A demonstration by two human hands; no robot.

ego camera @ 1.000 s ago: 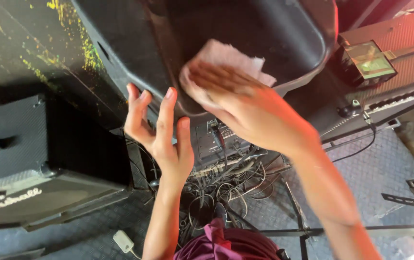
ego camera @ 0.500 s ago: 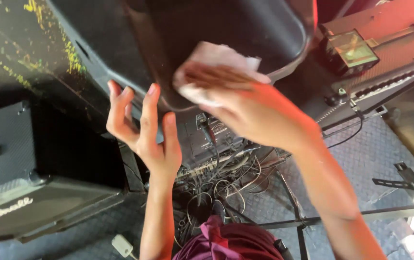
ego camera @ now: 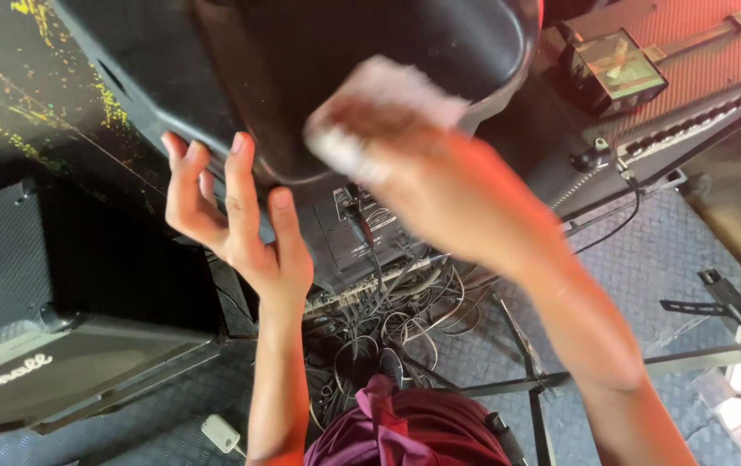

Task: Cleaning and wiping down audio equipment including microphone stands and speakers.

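My right hand (ego camera: 448,185) presses a white cloth (ego camera: 388,95) against the smooth face of a large black speaker cabinet (ego camera: 319,60) in the upper middle of the head view; the hand and cloth are blurred by motion. Fingers spread, my left hand (ego camera: 237,216) rests on the cabinet's lower left edge and holds nothing. The cabinet's rounded rim curves around above the cloth.
A black amplifier (ego camera: 60,328) stands at the lower left. At the upper right lies a red-lit unit with a row of knobs (ego camera: 690,78) and a small box on it. A tangle of cables (ego camera: 388,319) lies on the grey tread-plate floor, with metal stand legs (ego camera: 715,302) at right.
My right hand has slid the cloth across the cabinet face, down and to the left, and is now blurred. My left hand stays spread on the cabinet's edge.
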